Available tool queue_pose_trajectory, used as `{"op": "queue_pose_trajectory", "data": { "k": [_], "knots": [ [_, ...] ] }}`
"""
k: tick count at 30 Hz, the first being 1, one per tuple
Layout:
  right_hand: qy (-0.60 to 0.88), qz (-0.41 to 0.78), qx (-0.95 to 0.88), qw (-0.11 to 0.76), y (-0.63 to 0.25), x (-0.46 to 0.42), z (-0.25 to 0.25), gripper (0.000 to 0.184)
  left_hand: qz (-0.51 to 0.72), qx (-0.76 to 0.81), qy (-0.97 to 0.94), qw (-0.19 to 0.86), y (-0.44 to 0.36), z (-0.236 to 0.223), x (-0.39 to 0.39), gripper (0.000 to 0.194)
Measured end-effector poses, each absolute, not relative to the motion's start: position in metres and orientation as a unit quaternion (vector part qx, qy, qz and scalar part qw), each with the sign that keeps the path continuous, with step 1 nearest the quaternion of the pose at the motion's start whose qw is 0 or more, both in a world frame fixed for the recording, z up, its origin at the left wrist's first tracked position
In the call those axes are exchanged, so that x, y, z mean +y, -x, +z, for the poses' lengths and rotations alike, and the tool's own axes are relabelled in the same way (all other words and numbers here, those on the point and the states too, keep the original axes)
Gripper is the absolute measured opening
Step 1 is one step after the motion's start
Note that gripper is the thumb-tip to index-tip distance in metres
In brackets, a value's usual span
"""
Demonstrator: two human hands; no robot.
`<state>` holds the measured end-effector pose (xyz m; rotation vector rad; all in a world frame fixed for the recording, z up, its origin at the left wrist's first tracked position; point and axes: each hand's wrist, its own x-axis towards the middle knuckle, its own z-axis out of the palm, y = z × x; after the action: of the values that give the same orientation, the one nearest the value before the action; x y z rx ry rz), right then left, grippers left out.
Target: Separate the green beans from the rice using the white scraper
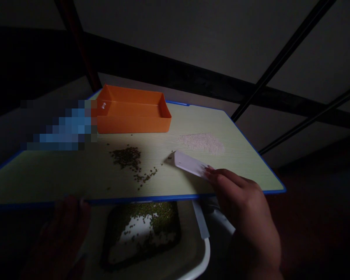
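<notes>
My right hand (242, 202) grips a flat white plastic scraper (191, 163) between thumb and fingers, tilted with its far end low over the table (236, 171). Just left of that end lie a few loose dark seeds or beans. A larger pile of dark brownish beans (125, 156) sits further left, with a thin trail (146, 175) of greenish ones beside it. Beyond the scraper is a heap of white rice-like grains (202, 142). At the table's near edge my left hand (65, 237) shows dimly, fingers stretched out, nothing visible in them.
An orange open box (134, 124) stands at the back of the blue-edged table. A pixelated blue patch (72, 126) covers something left of it. Below the near edge, a white-rimmed tub (205, 252) holds many green beans (165, 217). Behind rises a dark panelled wall.
</notes>
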<state>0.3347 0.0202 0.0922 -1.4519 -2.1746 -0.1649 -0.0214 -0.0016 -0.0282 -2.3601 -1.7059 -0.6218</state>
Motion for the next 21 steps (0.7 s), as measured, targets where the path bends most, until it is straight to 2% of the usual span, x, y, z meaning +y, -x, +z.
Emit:
{"op": "queue_pose_trajectory", "data": {
  "k": [5, 11, 21],
  "knots": [
    [0.529, -0.058, -0.799, 0.280, -0.339, 0.032, 0.083, 0.019, -0.274, -0.571, 0.771, 0.068, 0.003, -0.018, -0.001, 0.083],
    [0.477, -0.100, -0.821, 0.298, -0.328, 0.048, 0.082, 0.018, -0.278, -0.565, 0.775, 0.057, 0.003, -0.020, 0.000, 0.081],
    [0.443, -0.046, -0.840, 0.310, -0.321, 0.021, 0.095, 0.017, -0.266, -0.570, 0.776, 0.051, 0.003, -0.017, -0.003, 0.088]
  ]
}}
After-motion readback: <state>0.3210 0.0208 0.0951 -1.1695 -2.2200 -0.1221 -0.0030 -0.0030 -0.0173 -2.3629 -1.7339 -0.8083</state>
